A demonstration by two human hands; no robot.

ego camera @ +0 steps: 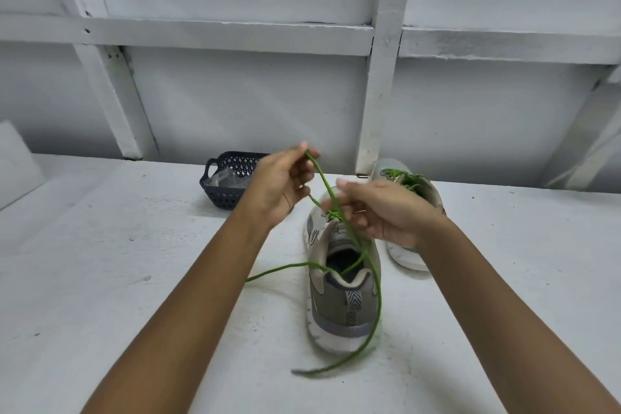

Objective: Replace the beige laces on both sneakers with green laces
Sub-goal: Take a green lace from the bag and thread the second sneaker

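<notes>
Below both grips, near sneaker (342,299) sits on worktop (134,262), heel toward person. Green lace (378,296) threaded near toe end only; loose ends trail beside heel. Left grip (282,185) pinches one strand, raised. Right grip (379,212) curls fingers round lace above tongue. Behind right grip, far sneaker (415,190) already green-laced. Step: lacing second shoe, early. Next move likely needs lace tip fed through next eyelet, slack evened.

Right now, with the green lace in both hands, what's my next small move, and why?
Probably draw the left hand's strand taut: the left hand pinches the green lace raised above the near sneaker, the right hand grips it by the eyelets, and slack loops lie over the heel.
</notes>
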